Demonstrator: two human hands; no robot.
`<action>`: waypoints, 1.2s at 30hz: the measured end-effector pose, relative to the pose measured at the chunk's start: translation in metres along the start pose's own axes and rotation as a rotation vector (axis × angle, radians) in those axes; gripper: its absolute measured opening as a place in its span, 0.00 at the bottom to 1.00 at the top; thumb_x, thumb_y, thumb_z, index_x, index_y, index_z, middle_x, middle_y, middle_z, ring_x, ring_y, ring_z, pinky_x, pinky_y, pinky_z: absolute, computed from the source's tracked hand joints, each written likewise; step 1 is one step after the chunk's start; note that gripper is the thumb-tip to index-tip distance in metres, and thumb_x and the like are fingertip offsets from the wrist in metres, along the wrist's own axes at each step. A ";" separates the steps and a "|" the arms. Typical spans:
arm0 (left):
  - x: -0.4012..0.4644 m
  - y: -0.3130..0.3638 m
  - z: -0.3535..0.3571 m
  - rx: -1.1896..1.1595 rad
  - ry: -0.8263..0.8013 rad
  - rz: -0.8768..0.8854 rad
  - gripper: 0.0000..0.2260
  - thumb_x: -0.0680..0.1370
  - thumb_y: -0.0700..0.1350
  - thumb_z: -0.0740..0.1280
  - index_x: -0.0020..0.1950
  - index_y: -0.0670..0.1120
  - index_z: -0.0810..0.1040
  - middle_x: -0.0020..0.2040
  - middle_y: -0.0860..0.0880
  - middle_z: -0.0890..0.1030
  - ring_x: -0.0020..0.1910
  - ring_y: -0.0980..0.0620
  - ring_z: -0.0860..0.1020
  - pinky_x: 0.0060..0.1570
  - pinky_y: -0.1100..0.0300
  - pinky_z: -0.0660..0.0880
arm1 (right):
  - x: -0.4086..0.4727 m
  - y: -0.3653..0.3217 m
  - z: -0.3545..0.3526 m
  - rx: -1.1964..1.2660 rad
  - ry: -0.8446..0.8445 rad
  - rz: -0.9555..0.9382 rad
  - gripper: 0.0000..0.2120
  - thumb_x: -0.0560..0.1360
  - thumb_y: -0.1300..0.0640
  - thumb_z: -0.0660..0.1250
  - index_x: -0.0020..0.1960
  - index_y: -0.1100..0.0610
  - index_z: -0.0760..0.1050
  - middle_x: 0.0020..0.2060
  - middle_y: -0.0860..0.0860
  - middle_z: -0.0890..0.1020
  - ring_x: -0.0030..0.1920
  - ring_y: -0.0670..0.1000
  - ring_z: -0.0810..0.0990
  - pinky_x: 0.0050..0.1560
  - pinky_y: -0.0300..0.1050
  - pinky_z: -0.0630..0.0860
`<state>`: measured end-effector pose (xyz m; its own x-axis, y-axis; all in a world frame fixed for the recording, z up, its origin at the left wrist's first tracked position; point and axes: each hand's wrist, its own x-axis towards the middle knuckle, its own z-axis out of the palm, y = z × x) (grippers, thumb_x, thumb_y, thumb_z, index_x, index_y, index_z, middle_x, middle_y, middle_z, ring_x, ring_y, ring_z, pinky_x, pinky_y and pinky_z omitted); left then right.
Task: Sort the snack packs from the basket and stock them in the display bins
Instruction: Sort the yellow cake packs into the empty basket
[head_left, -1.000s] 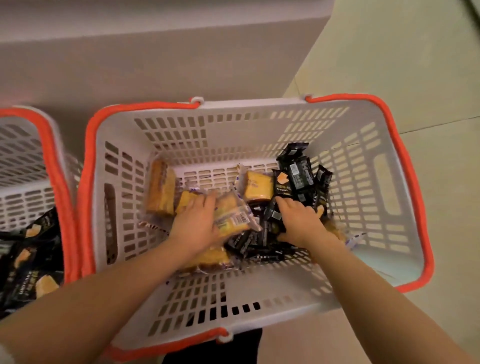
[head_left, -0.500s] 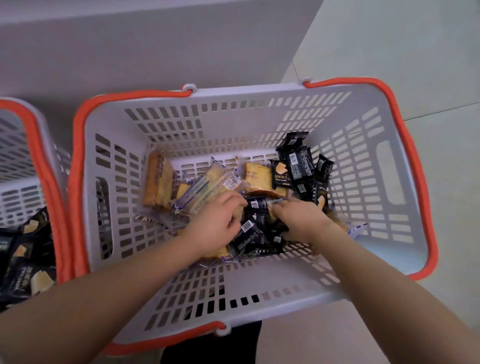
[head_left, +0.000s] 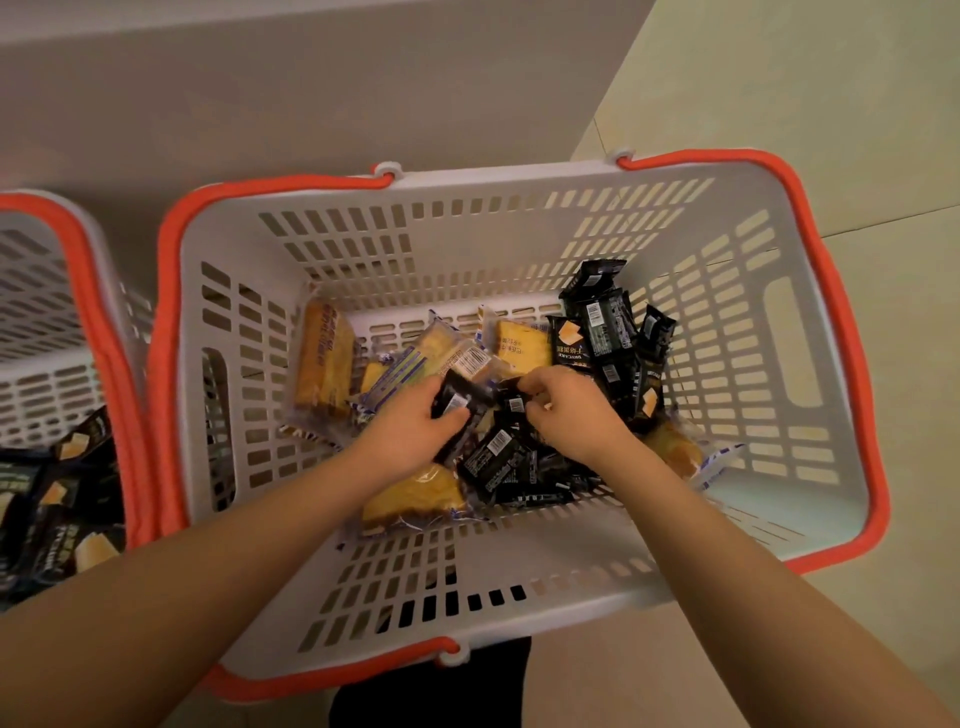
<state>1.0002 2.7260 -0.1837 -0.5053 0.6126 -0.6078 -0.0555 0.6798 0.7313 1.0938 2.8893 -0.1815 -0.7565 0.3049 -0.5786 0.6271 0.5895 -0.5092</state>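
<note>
A white slotted basket (head_left: 800, 364) with orange rim handles sits on the floor below me. Inside lie clear-wrapped yellow cake packs (head_left: 324, 364) on the left and bottom, and several black snack packs (head_left: 597, 322) on the right and middle. My left hand (head_left: 410, 426) grips a black pack (head_left: 457, 400) between thumb and fingers. My right hand (head_left: 571, 410) pinches another black pack (head_left: 511, 397) just beside it. Both hands are low in the basket, over the black pile.
A second white basket (head_left: 47, 322) with an orange rim stands at the left, holding several black packs (head_left: 62, 499). A pale cabinet or wall face (head_left: 311, 93) runs behind both baskets. Tiled floor (head_left: 831, 104) lies to the right.
My left hand left the clear cake packs and closed on a black pack. My right hand lifted slightly and pinched a black pack. The view shifted a little downward.
</note>
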 end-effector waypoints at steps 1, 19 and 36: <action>0.000 -0.004 0.000 0.061 -0.050 -0.035 0.07 0.78 0.46 0.63 0.56 0.49 0.73 0.45 0.53 0.79 0.45 0.55 0.79 0.37 0.64 0.75 | 0.004 0.006 0.002 -0.094 0.002 0.016 0.17 0.76 0.61 0.62 0.65 0.58 0.70 0.61 0.54 0.73 0.59 0.54 0.73 0.58 0.46 0.72; 0.008 -0.021 0.065 0.421 -0.131 0.023 0.23 0.74 0.48 0.69 0.63 0.43 0.63 0.61 0.45 0.74 0.57 0.47 0.75 0.55 0.51 0.73 | 0.013 0.034 0.026 -0.346 -0.028 -0.117 0.29 0.74 0.57 0.67 0.71 0.57 0.60 0.71 0.52 0.61 0.69 0.56 0.61 0.59 0.53 0.70; -0.049 0.013 -0.046 -0.126 0.213 0.068 0.13 0.75 0.51 0.67 0.56 0.54 0.68 0.46 0.61 0.76 0.41 0.69 0.75 0.34 0.74 0.71 | -0.024 -0.017 0.015 -0.059 -0.024 -0.049 0.22 0.70 0.53 0.72 0.60 0.53 0.68 0.52 0.49 0.80 0.51 0.51 0.79 0.47 0.45 0.77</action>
<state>0.9847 2.6866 -0.1300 -0.6808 0.5473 -0.4869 -0.1158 0.5759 0.8093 1.1039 2.8605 -0.1690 -0.7808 0.2567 -0.5695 0.5769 0.6463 -0.4996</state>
